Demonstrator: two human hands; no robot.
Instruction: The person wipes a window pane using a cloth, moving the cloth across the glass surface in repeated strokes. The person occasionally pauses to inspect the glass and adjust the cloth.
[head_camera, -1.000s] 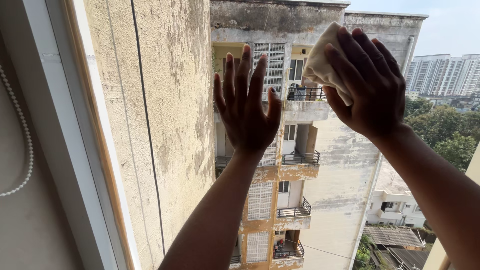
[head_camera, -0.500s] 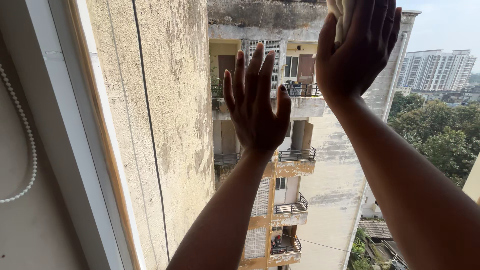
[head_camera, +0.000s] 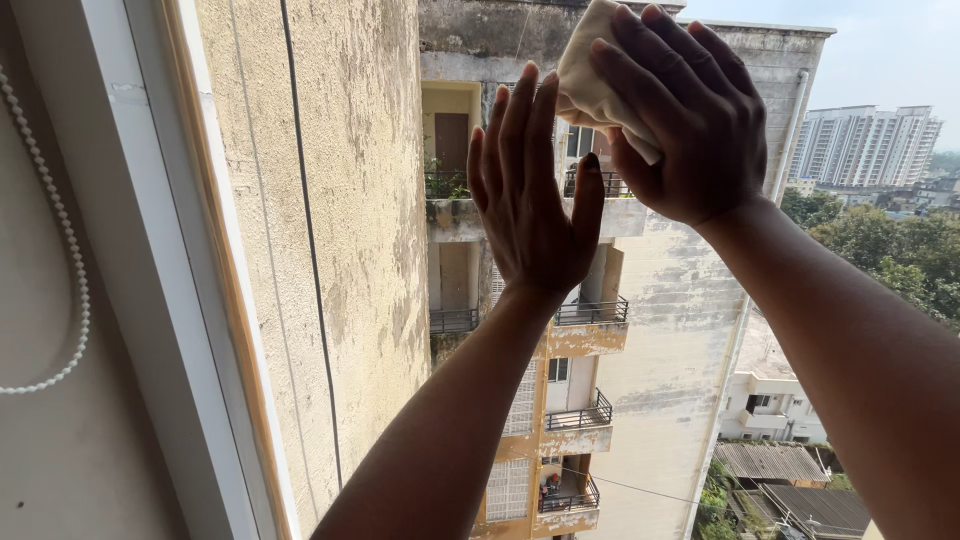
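Bead cord (head_camera: 62, 240): a looped string of small white round beads, hanging at the near left against a plain pale wall.
Window frame (head_camera: 150, 260): smooth white bar with a tan strip along its inner edge, running up the left side.
Left hand (head_camera: 530, 200): open flat, fingers straight and together, palm laid against the window pane (head_camera: 340, 250); it holds nothing.
Right hand (head_camera: 680, 120): fingers spread and curled over a cloth (head_camera: 590, 80), pressing it to the glass at the upper middle, just right of the left fingertips.
Cloth: soft, cream, bunched into a thick wad, mostly covered by the fingers.
Progress: wiping looks under way high on the glass; the pictures cannot show which parts are clean, and the lower pane seems untouched.
Far view: stained, rough concrete apartment block (head_camera: 600, 330) with railed balconies; trees and pale towers to the right.
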